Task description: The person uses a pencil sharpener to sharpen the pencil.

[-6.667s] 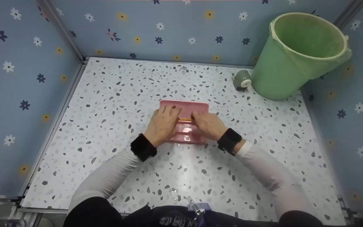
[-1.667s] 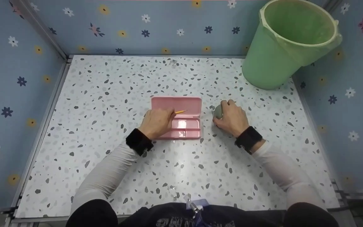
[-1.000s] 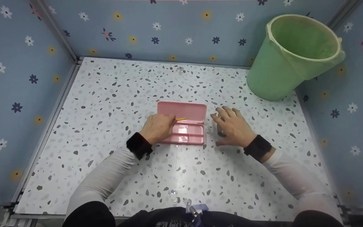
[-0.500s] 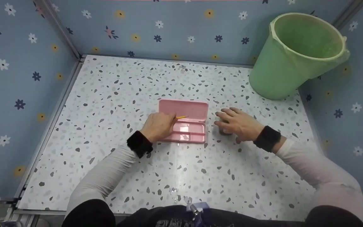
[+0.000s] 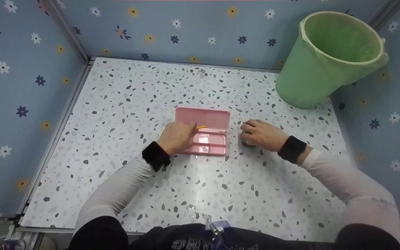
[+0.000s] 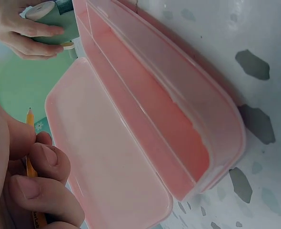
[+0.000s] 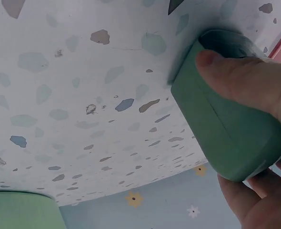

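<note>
Pencil (image 5: 202, 127) is jutting from left grip (image 5: 177, 136), which is pinching it; pink case (image 5: 205, 116) is lying open under that grip; right grip (image 5: 265, 135) is clasping green device (image 7: 224, 119).

Head view: pencil (image 5: 202, 127), rear hidden by left grip (image 5: 177, 137); pink case (image 5: 207, 117), left side partly so; green object (image 7: 221, 121), mostly covered.

- Open case (image 5: 214, 134) mid-table (image 5: 151, 194); lid (image 5: 205, 116) behind, tray (image 5: 218, 139) before it.
- Left hand (image 5: 177, 137) over the case's left part.
- Pencil (image 5: 202, 127) in that hand's fingers, above the case, tip toward the right.
- Small device (image 7: 221, 114) on right of case, just beside it, in right hand (image 5: 264, 135).
- Bin (image 5: 307, 80) at table's back right corner, behind and right of the device.
- Wall panel (image 5: 193, 31) behind table.
</note>
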`<state>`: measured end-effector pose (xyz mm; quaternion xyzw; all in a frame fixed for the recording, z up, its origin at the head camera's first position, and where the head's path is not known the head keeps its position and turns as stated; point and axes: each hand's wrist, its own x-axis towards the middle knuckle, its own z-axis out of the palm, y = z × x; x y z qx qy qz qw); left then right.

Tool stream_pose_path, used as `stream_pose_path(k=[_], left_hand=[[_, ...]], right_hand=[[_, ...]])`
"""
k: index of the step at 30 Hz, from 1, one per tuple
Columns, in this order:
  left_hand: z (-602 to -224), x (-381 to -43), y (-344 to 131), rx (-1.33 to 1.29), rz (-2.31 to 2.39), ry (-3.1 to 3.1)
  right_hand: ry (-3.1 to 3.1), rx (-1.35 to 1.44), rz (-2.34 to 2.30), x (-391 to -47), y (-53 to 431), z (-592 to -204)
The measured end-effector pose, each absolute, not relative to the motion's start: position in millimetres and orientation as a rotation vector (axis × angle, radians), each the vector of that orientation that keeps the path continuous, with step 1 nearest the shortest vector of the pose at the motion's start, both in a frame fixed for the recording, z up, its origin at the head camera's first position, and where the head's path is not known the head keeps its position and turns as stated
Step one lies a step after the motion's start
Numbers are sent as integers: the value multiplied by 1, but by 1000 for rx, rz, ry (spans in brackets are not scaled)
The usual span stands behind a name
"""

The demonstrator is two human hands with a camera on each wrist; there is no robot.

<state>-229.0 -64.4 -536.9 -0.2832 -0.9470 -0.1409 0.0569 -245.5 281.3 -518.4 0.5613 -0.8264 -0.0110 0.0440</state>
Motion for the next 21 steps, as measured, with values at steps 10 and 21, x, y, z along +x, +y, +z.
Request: stream_pose_path(k=[10,21], left_hand=[[-535,-228,-57,-906,-428,-2855],[-532,-230,-43,-927,-452,-2875]], right_hand=[[-2644,1664,-158,-252,280,-515],[-2782,1514,-18,-255,285,-524]])
